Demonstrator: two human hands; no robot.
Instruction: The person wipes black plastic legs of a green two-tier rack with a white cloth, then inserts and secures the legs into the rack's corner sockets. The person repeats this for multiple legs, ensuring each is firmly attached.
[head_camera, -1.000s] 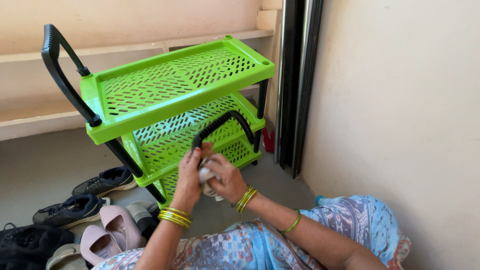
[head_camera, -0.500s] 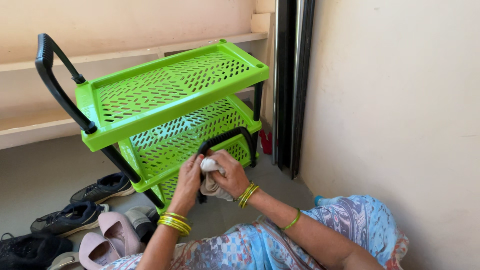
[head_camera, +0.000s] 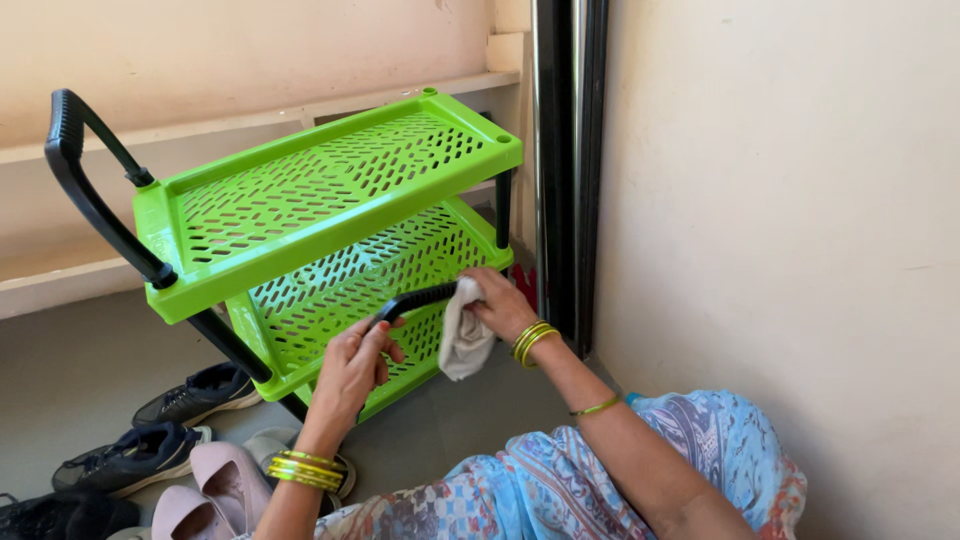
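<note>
So there's a bright green plastic shoe rack (head_camera: 330, 190) tipped over at an angle on the floor (head_camera: 80, 370), three slotted shelves with black side frames. The left hand (head_camera: 352, 368) has its grip closed around the lower end of the near black handle (head_camera: 415, 298), the curved bar that sticks out in front of the middle shelf. The right hand (head_camera: 500, 305) is at the upper end of that same bar, grip clenched on a small white cloth (head_camera: 464, 338) that's pressed against the bar, with most of the cloth hanging down below the fingers. Both wrists have yellow bangles (head_camera: 300, 468). The other black handle (head_camera: 90, 190) is up on the far left side of the rack, well apart from both hands.

Off to the lower left there's a bunch of footwear lying around: dark sneakers (head_camera: 170, 425) and pale pink shoes (head_camera: 215, 490) right next to the person's left forearm. The rack sits just beside a dark door frame (head_camera: 565, 170) and a plain cream wall (head_camera: 780, 200).
</note>
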